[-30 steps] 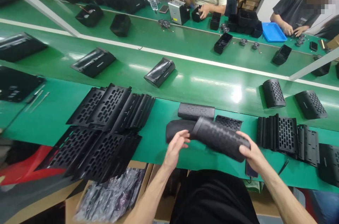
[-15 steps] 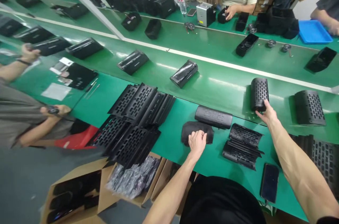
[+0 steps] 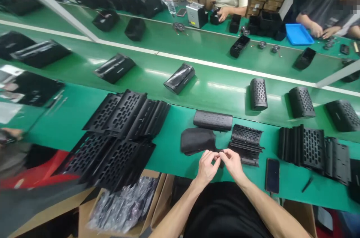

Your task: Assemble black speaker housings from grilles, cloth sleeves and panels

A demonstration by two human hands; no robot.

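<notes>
Black material point(image 3: 222, 163) is pinched by left hand point(image 3: 207, 165) and right hand point(image 3: 232, 162) near one phone point(image 3: 272, 176) and one case point(image 3: 213, 119).

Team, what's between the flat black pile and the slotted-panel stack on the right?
The slotted black panels, with green benchtop between them and the stack; it shows in the head view.

small dark piece point(image 3: 222, 163): pinched between left hand point(image 3: 207, 166) and right hand point(image 3: 232, 163), mostly hidden; shape unclear. black, cloth-like sheet point(image 3: 197, 141): lies flat on tabletop point(image 3: 168, 155), just beyond left hand.
</notes>
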